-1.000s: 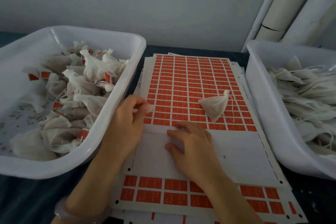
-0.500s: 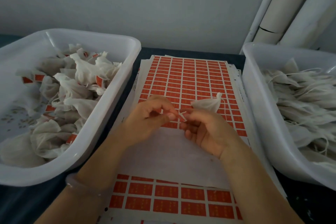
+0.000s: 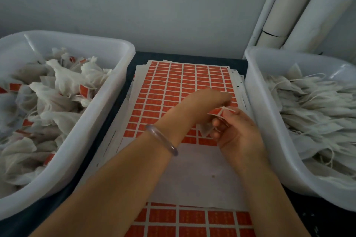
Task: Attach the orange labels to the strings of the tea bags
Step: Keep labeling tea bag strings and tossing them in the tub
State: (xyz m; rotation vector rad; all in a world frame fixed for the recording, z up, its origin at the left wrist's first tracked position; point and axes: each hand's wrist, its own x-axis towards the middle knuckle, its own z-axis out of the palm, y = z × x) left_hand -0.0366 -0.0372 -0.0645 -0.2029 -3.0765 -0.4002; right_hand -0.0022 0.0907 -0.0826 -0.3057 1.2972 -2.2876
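Right of frame centre, the right hand [image 3: 238, 132] curls its fingers and pinches an orange label [image 3: 216, 112] above the label sheet [image 3: 173, 86]. The left hand [image 3: 210, 98] reaches across from the lower left, its fingertips blurred just over the label; I cannot tell whether they grip anything. The label's long axis slants from lower left to upper right. The white string [image 3: 230, 110] crosses its upper end and points right. The tea bag [image 3: 205, 130] hangs just below.
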